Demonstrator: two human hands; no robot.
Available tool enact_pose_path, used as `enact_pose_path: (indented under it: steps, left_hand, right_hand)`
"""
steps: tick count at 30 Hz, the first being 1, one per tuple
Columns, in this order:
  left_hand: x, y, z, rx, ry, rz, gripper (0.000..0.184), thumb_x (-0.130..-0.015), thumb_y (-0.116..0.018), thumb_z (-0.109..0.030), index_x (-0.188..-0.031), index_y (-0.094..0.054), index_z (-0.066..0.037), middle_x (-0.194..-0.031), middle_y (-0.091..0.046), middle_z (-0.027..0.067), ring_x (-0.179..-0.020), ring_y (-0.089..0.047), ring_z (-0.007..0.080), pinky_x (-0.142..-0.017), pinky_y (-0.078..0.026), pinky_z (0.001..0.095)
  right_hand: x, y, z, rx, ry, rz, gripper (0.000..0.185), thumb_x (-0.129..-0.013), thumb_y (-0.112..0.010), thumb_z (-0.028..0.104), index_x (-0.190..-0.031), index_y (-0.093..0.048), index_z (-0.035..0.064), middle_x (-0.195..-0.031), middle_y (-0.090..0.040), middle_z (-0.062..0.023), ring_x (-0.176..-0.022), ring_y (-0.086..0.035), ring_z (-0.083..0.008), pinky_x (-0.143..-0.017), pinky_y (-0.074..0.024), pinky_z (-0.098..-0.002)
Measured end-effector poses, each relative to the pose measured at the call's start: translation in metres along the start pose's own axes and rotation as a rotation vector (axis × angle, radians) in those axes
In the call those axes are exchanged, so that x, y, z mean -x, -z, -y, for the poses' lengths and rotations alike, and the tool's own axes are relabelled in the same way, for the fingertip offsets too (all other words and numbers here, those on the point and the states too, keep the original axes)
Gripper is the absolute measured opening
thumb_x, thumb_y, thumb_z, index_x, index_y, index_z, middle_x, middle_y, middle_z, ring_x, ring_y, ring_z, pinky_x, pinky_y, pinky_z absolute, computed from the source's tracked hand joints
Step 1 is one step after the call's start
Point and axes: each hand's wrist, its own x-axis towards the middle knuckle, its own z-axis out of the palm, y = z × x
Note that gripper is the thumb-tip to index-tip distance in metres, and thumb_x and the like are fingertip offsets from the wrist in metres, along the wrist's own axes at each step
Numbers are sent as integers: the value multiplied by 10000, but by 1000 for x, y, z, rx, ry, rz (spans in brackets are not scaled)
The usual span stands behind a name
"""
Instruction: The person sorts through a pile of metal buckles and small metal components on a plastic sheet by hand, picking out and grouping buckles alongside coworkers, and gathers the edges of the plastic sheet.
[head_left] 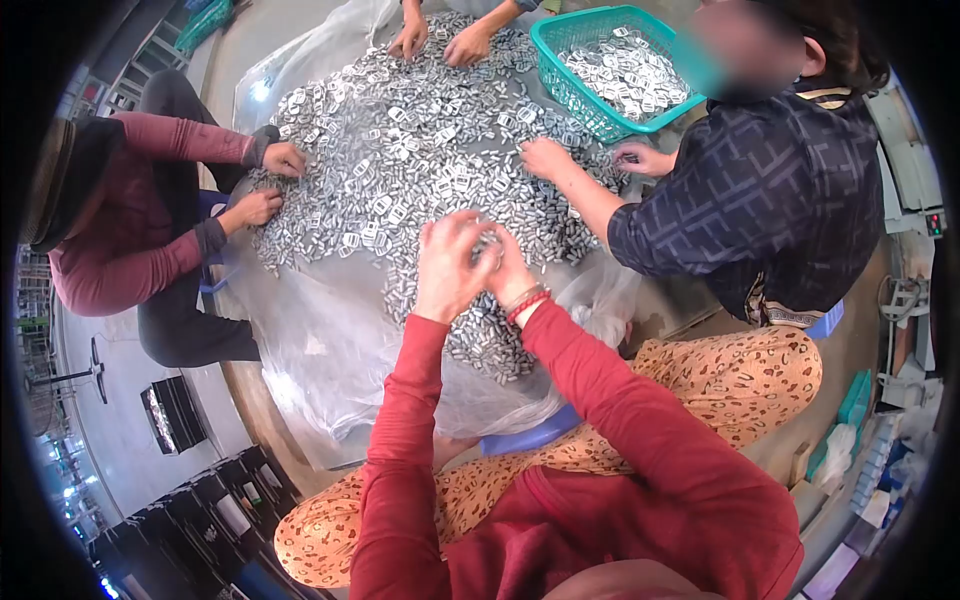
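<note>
- Sitting at the near edge: person in red sleeves (pixel 402 400), spotted trousers (pixel 745 365); blue plastic item (pixel 530 432) by the legs, prob. a stool.
- Small metal cylinders (pixel 490 345), near heap: betw. the forearms, on the wearer's side of both hands; R forearm nearer. Long axes every which way, no common line.
- L hand (pixel 450 265) & R hand (pixel 512 265): together over the pile, fingers curled in toward each other; can't tell what, if anything, is betw. them. Red bracelet (pixel 528 308) on R wrist.
- Metal buckles (pixel 375 237): flat, open-framed, just left of L hand, mixed w/ more cylinders; others run on past the fingertips.
- Surface: clear plastic sheet (pixel 320 375), wrinkled, bare at near left; can't tell if a low worktop or the floor is under it.
- Co-workers: one left, sleeves mauve (pixel 165 135), one right, dark patterned shirt (pixel 750 185), one at far edge, only hands/forearms (pixel 467 45) visible. All have hands at the pile or its edge.
- Far right: teal basket (pixel 580 112), buckles inside.
</note>
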Motion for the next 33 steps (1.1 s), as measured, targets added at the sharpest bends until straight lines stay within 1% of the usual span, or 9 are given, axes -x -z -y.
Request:
enact_pose_path:
  steps: [3, 7, 11, 14, 18, 21, 26, 30, 33]
  left_hand:
    - [-9, 25, 12, 121, 125, -265, 117, -781, -602, -81, -896, -623, -76, -939, -569, 90, -875, -542, 230, -757, -435, 331]
    - [4, 52, 53, 3, 280, -355, 125, -821, -574, -98, -928, -623, -54, -879, -581, 97, -799, -565, 220, -732, -452, 317]
    - [42, 60, 126, 257, 731, -445, 316, -774, -637, -162, -1057, -576, -35, -912, -589, 99, -825, -572, 181, -746, -456, 314]
    - [71, 45, 176, 429, 970, -376, 591, -720, -695, -198, -1229, -440, -40, -1001, -559, 221, -965, -544, 292, -834, -439, 341]
    - [68, 2, 195, -169, 984, 53, 1055, -542, -808, -181, -1370, -157, -245, -1254, -301, 323, -1133, -372, 453, -922, -364, 476]
    - [49, -14, 215, -441, 932, 215, 1202, -459, -820, -108, -1351, -87, -441, -1361, -109, 307, -1105, -311, 549, -879, -392, 531]
    - [25, -23, 295, -498, 787, 186, 1106, -546, -724, 0, -1335, -113, -478, -1356, -158, 286, -1051, -359, 564, -823, -436, 515]
    - [7, -10, 275, -316, 835, 220, 952, -616, -629, 65, -1319, -226, -436, -1274, -267, 297, -986, -455, 506, -815, -447, 477]
    - [18, -16, 263, -124, 843, 308, 888, -624, -611, 72, -1292, -293, -418, -1275, -260, 299, -1005, -482, 481, -824, -469, 433]
  right_hand:
    - [5, -79, 49, -224, -3, 290, 324, -851, -495, 196, -1087, -468, -24, -1040, -498, -224, -950, -511, -325, -647, -530, -288]
    - [-9, -171, 167, -347, 41, 534, 464, -856, -448, 251, -1201, -246, 16, -1222, -296, -209, -1101, -314, -367, -809, -353, -463]
    - [26, -221, 230, -578, 331, 289, 723, -883, -385, 368, -1393, 55, 104, -1435, -29, -202, -1307, -53, -425, -1003, -114, -658]
    - [-25, -191, 228, 132, 473, 287, 705, -887, -406, 297, -1392, 55, 127, -1439, -16, -170, -1283, -103, -465, -986, -152, -669]
    - [-68, -145, 98, 1110, 208, 203, 742, -825, -577, 241, -1391, -106, 151, -1417, -111, -167, -1268, -154, -465, -900, -351, -616]
    - [-159, -73, 60, 2432, 457, 142, 1229, -515, -810, 421, -1407, 14, 232, -1397, -12, -321, -1252, -91, -545, -966, -182, -627]
    - [-174, -87, 29, 2780, 20, -89, 1342, -465, -849, 334, -1373, 139, 312, -1329, -13, -423, -1227, -66, -584, -1014, -139, -558]
    - [-165, -63, -2, 2772, 350, 159, 1306, -459, -854, 282, -1403, 47, 223, -1271, -223, -368, -1170, -223, -543, -993, -200, -545]
    - [-136, -41, -31, 2790, 386, 280, 1070, -467, -833, 159, -1351, -234, 223, -1240, -308, -224, -1141, -291, -485, -898, -378, -530]
